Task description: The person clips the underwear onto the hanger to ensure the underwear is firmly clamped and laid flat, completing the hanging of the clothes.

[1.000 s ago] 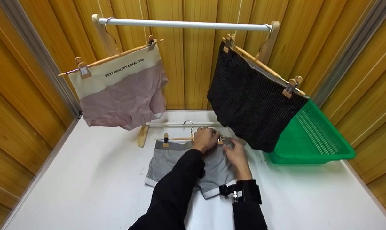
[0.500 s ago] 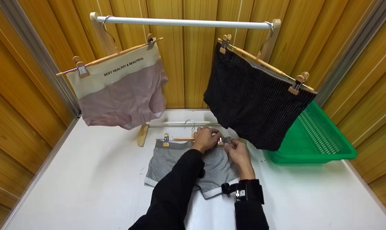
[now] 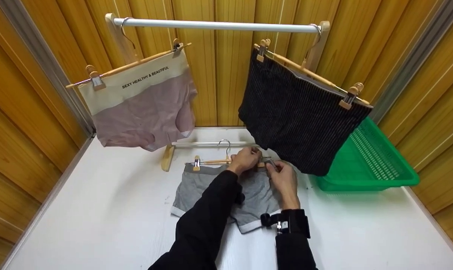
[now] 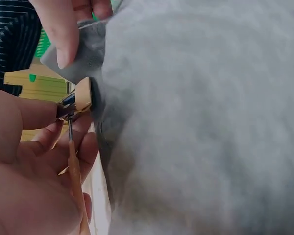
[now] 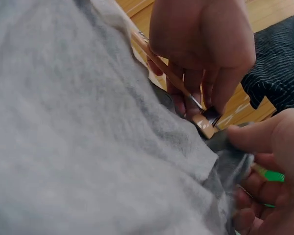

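Grey shorts [image 3: 254, 195] with white hems and a darker waistband lie on the white table under both arms. A wooden clip hanger [image 3: 215, 161] runs along the waistband, its left clip [image 3: 196, 164] on the cloth. My left hand [image 3: 246, 159] pinches the right clip [image 4: 83, 94] between thumb and fingers, with the hanger bar passing by its palm in the left wrist view. Beside it, my right hand [image 3: 285, 182] pinches the waistband corner [image 5: 235, 161], thumb on top. Whether that clip's jaws grip the cloth is hard to tell.
Pink underwear [image 3: 143, 108] hangs at left and black striped underwear [image 3: 294, 112] at right, on clip hangers from a white rail [image 3: 215, 25]. Behind the black pair sits a green basket [image 3: 365, 183]. A lower white bar [image 3: 196, 144] crosses behind the grey shorts.
My left hand has risen a little, lifting the hanger's right end and waistband. The right hand has shifted slightly right with the waistband corner. The black underwear has swung right.
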The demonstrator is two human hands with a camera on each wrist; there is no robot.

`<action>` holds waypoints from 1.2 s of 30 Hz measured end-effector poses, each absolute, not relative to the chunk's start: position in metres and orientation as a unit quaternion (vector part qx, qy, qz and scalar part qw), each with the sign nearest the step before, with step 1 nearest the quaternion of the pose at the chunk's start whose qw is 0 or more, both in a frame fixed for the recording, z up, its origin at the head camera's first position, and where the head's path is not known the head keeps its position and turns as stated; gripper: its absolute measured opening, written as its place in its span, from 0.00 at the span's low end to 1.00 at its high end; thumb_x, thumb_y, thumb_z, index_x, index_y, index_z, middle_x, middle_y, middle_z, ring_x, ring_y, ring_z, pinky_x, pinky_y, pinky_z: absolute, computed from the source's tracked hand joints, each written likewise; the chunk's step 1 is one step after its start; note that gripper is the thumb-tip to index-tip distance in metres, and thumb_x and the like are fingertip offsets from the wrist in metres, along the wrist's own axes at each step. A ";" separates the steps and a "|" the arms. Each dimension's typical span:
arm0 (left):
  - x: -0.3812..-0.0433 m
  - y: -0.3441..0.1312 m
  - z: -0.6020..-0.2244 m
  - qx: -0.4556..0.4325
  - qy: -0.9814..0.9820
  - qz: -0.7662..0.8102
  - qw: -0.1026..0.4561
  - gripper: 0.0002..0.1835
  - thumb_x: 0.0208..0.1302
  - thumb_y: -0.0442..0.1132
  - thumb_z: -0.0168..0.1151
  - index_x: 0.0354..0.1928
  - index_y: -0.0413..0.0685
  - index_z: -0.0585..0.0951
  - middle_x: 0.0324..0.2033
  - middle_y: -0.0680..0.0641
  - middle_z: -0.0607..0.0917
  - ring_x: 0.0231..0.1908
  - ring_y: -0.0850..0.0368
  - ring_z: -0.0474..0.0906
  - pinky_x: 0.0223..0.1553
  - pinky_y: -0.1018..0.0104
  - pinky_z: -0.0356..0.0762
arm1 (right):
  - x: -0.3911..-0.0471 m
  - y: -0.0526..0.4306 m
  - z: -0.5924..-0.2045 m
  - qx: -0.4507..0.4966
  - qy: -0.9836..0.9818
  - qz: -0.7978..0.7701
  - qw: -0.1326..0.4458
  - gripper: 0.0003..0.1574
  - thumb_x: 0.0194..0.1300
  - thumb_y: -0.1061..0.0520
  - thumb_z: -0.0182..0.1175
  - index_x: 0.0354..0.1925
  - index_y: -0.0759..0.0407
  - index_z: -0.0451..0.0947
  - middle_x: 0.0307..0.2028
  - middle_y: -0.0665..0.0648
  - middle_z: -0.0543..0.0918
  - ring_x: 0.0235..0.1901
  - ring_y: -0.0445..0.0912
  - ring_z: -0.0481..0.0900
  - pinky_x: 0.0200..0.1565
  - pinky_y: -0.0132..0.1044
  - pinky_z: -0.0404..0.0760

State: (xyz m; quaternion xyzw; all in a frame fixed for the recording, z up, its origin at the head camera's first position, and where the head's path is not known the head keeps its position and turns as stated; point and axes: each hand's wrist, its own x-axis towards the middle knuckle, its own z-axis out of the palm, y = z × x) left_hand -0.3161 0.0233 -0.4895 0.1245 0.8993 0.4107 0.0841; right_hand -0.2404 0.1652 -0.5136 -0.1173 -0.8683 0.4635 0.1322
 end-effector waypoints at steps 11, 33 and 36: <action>-0.317 0.022 -0.481 0.095 0.840 0.516 0.139 0.20 0.75 0.50 0.54 0.49 0.45 0.88 0.31 0.53 0.85 0.39 0.60 0.78 0.69 0.41 0.40 | -0.242 0.167 -0.512 -0.125 -0.820 0.550 0.096 0.15 0.75 0.57 0.58 0.53 0.66 0.80 0.39 0.55 0.85 0.31 0.41 0.74 0.32 0.33 0.72; -0.317 0.018 -0.475 0.031 0.778 0.609 0.151 0.13 0.71 0.46 0.59 0.38 0.44 0.85 0.37 0.51 0.83 0.40 0.56 0.76 0.41 0.65 0.71 | -0.246 0.165 -0.510 -0.142 -0.782 0.601 0.084 0.21 0.75 0.58 0.57 0.58 0.71 0.77 0.54 0.67 0.84 0.52 0.51 0.80 0.50 0.35 0.75; -0.317 0.020 -0.475 0.015 0.764 0.627 0.151 0.12 0.71 0.45 0.60 0.39 0.45 0.86 0.37 0.51 0.81 0.40 0.57 0.74 0.44 0.63 0.71 | -0.245 0.166 -0.510 -0.149 -0.776 0.607 0.086 0.20 0.73 0.59 0.57 0.56 0.72 0.78 0.52 0.66 0.85 0.50 0.48 0.80 0.49 0.34 0.75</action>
